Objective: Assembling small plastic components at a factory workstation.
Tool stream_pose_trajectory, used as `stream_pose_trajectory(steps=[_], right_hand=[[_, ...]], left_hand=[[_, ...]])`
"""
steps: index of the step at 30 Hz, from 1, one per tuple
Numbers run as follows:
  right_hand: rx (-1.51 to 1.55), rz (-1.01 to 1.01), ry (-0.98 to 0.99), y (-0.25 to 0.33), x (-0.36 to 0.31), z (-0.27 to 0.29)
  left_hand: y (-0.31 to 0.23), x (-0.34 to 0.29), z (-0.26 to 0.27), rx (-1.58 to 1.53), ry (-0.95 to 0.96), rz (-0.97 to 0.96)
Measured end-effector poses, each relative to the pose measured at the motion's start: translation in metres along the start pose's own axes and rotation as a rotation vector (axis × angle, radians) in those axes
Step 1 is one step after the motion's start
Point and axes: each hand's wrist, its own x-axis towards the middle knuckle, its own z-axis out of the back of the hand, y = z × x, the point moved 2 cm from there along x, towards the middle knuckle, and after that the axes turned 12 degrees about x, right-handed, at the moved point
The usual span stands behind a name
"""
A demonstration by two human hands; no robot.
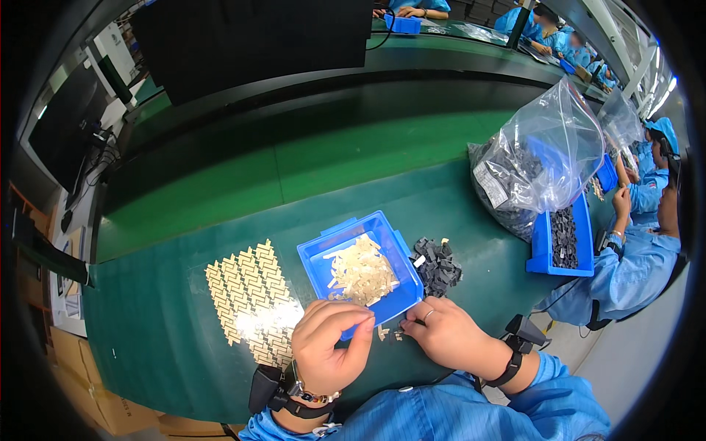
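My left hand [331, 344] is over the near left corner of a blue plastic bin [403, 295], its thumb and forefinger closed in a pinch; anything between them is too small to make out. Inside the bin lies a heap of thin cream-coloured pieces [362, 270]. Just right of the bin's near corner, my right hand [454, 334] bends down to the mat with its fingertips together beside a few small dark and cream bits [397, 333]. What those fingertips grip is hidden. A pile of small black pieces [438, 266] touches the bin's right side.
Left of the bin, cream pieces lie in neat rows on a sheet [254, 294]. A clear bag of dark pieces [507, 180] leans by another blue bin [540, 250] at the right. A co-worker [632, 272] sits there. A dark screen [250, 44] hangs over the bench's back.
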Motion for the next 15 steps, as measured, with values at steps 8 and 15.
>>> stream_pose_trajectory(steps=[8, 15], right_hand=[[-0.073, 0.074, -0.012, -0.004, 0.0, -0.003], [0.618, -0.075, -0.159, 0.003, -0.001, 0.018]], left_hand=[[-0.001, 0.0, -0.001, -0.001, 0.003, 0.019], [-0.004, 0.003, 0.002, -0.01, 0.032, 0.017]])
